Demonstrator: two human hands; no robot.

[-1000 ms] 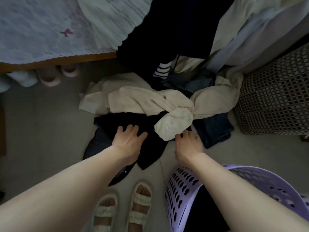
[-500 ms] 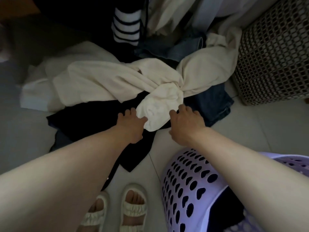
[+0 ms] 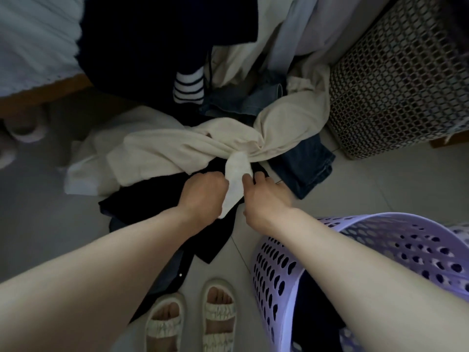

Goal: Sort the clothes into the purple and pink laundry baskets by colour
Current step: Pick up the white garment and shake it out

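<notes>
Cream cloth [image 3: 237, 171] sits on the clothes pile; left hand [image 3: 203, 193] grips it tight; right hand [image 3: 264, 199] pinches its edge

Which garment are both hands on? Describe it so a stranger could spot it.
Start at the purple basket at lower right; the clothes pile lies just beyond it on the floor. The white sleeve end hangs between the left hand and right hand, trailing from the cream top. It is paler than the black garment underneath.

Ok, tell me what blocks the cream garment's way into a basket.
Both hands, left hand and right hand, already grip the cream garment. It lies over dark clothes. The purple perforated plastic basket holds something dark; no pink basket visible.
</notes>
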